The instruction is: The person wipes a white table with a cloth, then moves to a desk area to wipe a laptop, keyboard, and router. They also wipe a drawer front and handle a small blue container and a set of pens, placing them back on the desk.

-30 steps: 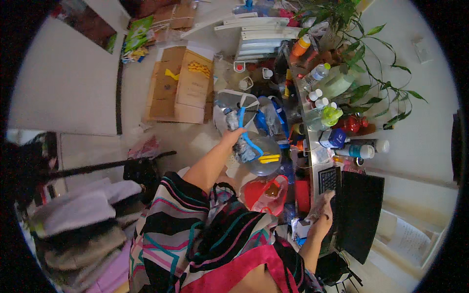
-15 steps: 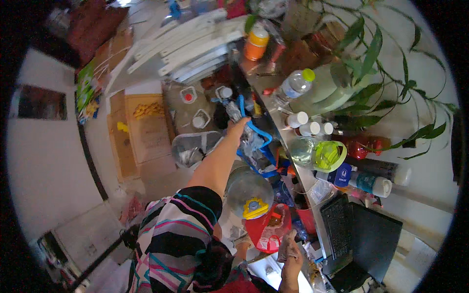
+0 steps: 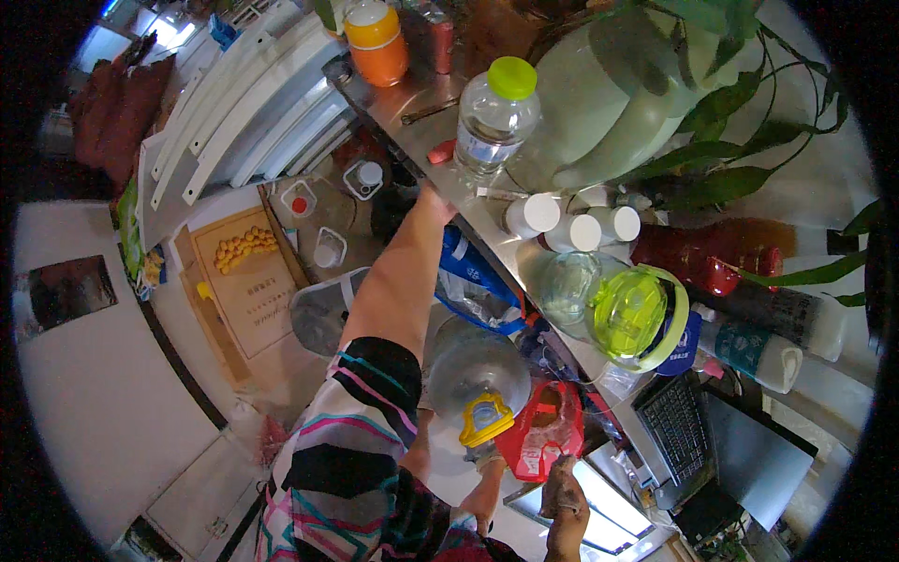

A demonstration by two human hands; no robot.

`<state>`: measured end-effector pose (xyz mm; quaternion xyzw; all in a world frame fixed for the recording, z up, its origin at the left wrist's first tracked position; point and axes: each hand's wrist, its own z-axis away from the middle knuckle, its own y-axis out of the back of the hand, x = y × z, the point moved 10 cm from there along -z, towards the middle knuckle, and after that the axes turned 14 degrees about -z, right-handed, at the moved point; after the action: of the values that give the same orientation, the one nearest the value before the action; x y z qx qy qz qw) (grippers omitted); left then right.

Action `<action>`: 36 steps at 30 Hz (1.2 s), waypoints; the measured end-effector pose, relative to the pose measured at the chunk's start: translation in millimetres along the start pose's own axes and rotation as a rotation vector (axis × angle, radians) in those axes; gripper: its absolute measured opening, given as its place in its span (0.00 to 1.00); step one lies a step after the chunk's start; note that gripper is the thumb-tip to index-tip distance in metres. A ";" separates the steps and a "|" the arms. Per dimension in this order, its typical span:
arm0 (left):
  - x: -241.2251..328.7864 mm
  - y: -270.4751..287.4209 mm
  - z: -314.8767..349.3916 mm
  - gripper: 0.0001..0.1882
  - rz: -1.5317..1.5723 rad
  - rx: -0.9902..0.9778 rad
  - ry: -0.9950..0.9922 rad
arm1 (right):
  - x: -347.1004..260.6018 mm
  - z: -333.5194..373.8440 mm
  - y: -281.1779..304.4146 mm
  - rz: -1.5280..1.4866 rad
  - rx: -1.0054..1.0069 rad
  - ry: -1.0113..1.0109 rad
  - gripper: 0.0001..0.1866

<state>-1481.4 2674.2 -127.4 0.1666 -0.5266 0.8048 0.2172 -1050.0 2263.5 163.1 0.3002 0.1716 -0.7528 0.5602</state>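
My left hand (image 3: 434, 202) reaches forward to the metal-edged tabletop; its fingers are hidden at the edge, so I cannot tell what they hold. Just nearer, below that edge, hangs a blue bag (image 3: 465, 265) with clear plastic in it. My right hand (image 3: 567, 525), low in the view, is closed around a crumpled grey-brown thing (image 3: 562, 485) that I cannot make out. Touching or close to it is a red plastic bag (image 3: 540, 440) with something brown inside. Left of that bag stands a big clear jug (image 3: 475, 375) with a yellow handle (image 3: 486, 419).
The tabletop (image 3: 510, 245) carries a clear bottle with a green cap (image 3: 496, 117), an orange jar (image 3: 375, 45), white-capped bottles (image 3: 573, 232), a green-lidded jug (image 3: 629, 318) and a laptop (image 3: 674, 431). White slatted panels (image 3: 253, 103) and a cardboard box (image 3: 248, 290) lie leftward.
My view has moved closer to the tabletop. My left hand, earlier on clear plastic with a blue strap, now reaches to the table edge with its fingers hidden. My right hand stays near the red bag.
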 end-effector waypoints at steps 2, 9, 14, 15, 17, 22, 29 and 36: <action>-15.6 -2.1 -12.4 0.19 0.114 -0.083 -0.025 | -1.5 -3.7 -2.8 0.013 0.005 -0.016 0.27; -36.2 -15.6 5.2 0.18 0.146 0.143 -0.001 | -7.3 -3.9 -9.8 0.068 0.049 -0.010 0.25; -4.8 -18.5 75.1 0.19 -0.157 0.472 -0.128 | 12.3 -6.8 19.6 0.084 -0.035 0.122 0.25; 1.7 -10.5 88.8 0.20 -0.237 0.449 -0.197 | 12.0 -4.5 21.5 0.045 -0.036 0.124 0.25; 4.8 18.3 130.8 0.20 -0.337 0.462 -0.255 | -6.8 -1.0 5.8 -0.047 -0.051 0.113 0.25; -34.7 4.9 297.1 0.21 -0.522 0.465 -0.027 | -47.7 12.0 -10.3 -0.516 -0.204 0.006 0.27; -133.2 -261.3 449.7 0.27 -0.388 -0.334 0.467 | -91.8 66.1 3.6 -1.020 -0.406 -0.156 0.31; -163.3 -425.4 533.1 0.14 -0.714 -0.360 0.433 | -112.4 129.4 108.2 -1.011 -0.583 -0.030 0.30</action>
<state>-1098.2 2304.7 329.1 0.1251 -0.5104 0.5913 0.6117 -959.5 2235.9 342.4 0.0039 0.4858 -0.8524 0.1933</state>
